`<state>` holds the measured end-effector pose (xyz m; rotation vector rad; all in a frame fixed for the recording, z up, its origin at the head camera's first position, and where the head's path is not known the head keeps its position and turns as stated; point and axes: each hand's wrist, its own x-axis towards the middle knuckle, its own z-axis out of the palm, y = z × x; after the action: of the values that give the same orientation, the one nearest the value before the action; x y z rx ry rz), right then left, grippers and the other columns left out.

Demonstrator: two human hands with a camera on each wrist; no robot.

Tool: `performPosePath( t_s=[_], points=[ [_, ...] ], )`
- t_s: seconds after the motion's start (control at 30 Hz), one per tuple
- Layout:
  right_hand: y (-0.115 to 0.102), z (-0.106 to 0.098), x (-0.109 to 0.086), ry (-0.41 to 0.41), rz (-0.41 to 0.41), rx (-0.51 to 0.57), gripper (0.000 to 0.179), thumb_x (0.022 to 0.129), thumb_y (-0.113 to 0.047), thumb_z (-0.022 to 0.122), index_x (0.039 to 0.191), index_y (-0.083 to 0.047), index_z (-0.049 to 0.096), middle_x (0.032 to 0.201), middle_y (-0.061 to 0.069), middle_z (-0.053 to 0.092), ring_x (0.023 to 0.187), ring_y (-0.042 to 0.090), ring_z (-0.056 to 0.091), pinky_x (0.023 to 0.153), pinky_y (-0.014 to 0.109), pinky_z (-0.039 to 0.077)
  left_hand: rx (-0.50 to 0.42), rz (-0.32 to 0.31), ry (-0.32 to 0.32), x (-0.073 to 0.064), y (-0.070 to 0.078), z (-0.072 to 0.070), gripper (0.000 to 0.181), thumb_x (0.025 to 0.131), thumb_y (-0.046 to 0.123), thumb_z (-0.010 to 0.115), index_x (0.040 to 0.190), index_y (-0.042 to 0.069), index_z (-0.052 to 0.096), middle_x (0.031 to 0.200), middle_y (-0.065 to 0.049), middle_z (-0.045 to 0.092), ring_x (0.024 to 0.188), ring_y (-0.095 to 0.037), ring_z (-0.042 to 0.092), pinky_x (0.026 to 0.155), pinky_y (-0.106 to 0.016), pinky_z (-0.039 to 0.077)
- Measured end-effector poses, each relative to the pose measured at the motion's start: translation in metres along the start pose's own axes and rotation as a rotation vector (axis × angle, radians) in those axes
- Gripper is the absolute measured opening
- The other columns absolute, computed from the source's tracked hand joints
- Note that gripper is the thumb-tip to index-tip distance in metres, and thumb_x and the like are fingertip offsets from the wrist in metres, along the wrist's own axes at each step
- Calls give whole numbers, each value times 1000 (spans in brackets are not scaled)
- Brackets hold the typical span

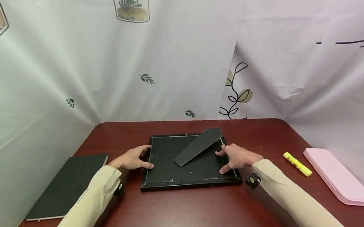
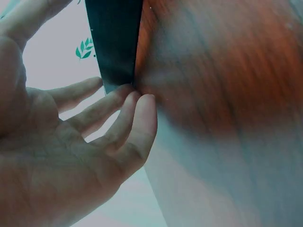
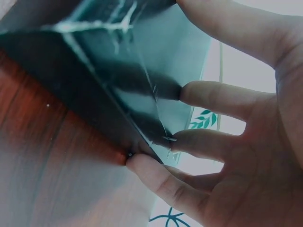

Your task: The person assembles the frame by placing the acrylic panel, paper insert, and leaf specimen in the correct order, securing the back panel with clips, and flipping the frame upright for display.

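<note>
A black picture frame (image 1: 165,178) lies face down on the table, its backing panel up and its long stand leg (image 1: 199,145) slanting across that panel. At its left edge is my left hand (image 1: 133,159), thumb over the top and the other fingers along the side; the left wrist view shows fingertips right at the frame's lower edge (image 2: 116,42). On the right side, my right hand (image 1: 238,157) is spread, with thumb and index finger touching the backing panel. In the right wrist view, the little finger (image 3: 156,182) reaches down the frame's outer side to the table.
A dark notebook (image 1: 70,184) lies on the left of the reddish-brown table (image 1: 188,213). To the right are a yellow marker (image 1: 297,164) and a pink case (image 1: 340,176). A pale printed curtain (image 1: 172,58) hangs behind the table and along both sides.
</note>
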<state>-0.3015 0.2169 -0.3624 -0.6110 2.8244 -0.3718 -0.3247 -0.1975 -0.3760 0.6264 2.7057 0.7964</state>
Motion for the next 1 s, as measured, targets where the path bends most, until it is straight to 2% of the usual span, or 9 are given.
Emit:
performPosePath(
  t_s=[0.1, 0.27, 0.43, 0.53, 0.67, 0.83, 0.93, 1.0],
  points=[
    [1, 1, -1, 1, 6, 14, 75, 73, -35, 89, 138, -9, 62, 154, 34, 36, 144, 51, 36, 110, 53, 43, 23, 4, 23, 4, 0, 2, 89, 82, 33, 81, 151, -1, 37, 140, -27, 52, 124, -40, 55, 103, -56, 46],
    [1, 2, -2, 3, 0, 26, 74, 74, -33, 89, 137, -8, 62, 154, 35, 36, 144, 51, 36, 108, 53, 44, -33, -15, 55, 8, -2, 5, 89, 77, 27, 87, 148, -1, 41, 135, -27, 55, 114, -35, 56, 98, -52, 47],
    [0, 2, -2, 4, -8, 22, 74, 74, -34, 89, 138, -8, 61, 154, 35, 36, 144, 50, 37, 109, 53, 44, -81, -51, 68, 8, -1, 5, 92, 73, 23, 90, 147, -1, 41, 134, -26, 54, 112, -34, 56, 96, -50, 47],
    [0, 2, -3, 8, -9, 17, 75, 74, -33, 89, 138, -6, 61, 154, 35, 36, 143, 50, 38, 108, 52, 45, -93, -43, 68, 11, -2, 4, 92, 72, 22, 91, 146, 0, 42, 132, -26, 55, 107, -32, 55, 93, -47, 46],
    [0, 2, -4, 16, -10, 7, 74, 74, -33, 89, 137, -6, 61, 153, 36, 36, 142, 51, 38, 109, 55, 43, -37, -22, 71, 13, -1, 3, 90, 72, 23, 91, 145, 0, 44, 123, -22, 57, 100, -28, 54, 89, -43, 46],
    [-2, 2, -4, 28, -14, 3, 74, 74, -33, 89, 138, -7, 62, 153, 35, 36, 142, 52, 39, 110, 57, 41, 115, 12, 99, 14, 6, 2, 89, 71, 23, 93, 142, -6, 49, 105, -17, 58, 92, -24, 52, 82, -38, 46],
    [-3, 2, -3, 33, -11, 4, 73, 74, -32, 90, 137, -7, 62, 153, 35, 37, 141, 52, 39, 110, 57, 41, 156, -1, 90, 16, 11, 2, 82, 72, 22, 92, 137, -10, 52, 123, -23, 61, 104, -29, 57, 84, -37, 47],
    [-3, 2, -2, 29, -8, 6, 73, 74, -32, 90, 137, -6, 62, 153, 35, 37, 142, 51, 39, 110, 57, 41, 151, -25, 74, 17, 13, 3, 77, 74, 21, 91, 133, -10, 54, 139, -27, 56, 119, -33, 57, 90, -39, 50]
  ],
)
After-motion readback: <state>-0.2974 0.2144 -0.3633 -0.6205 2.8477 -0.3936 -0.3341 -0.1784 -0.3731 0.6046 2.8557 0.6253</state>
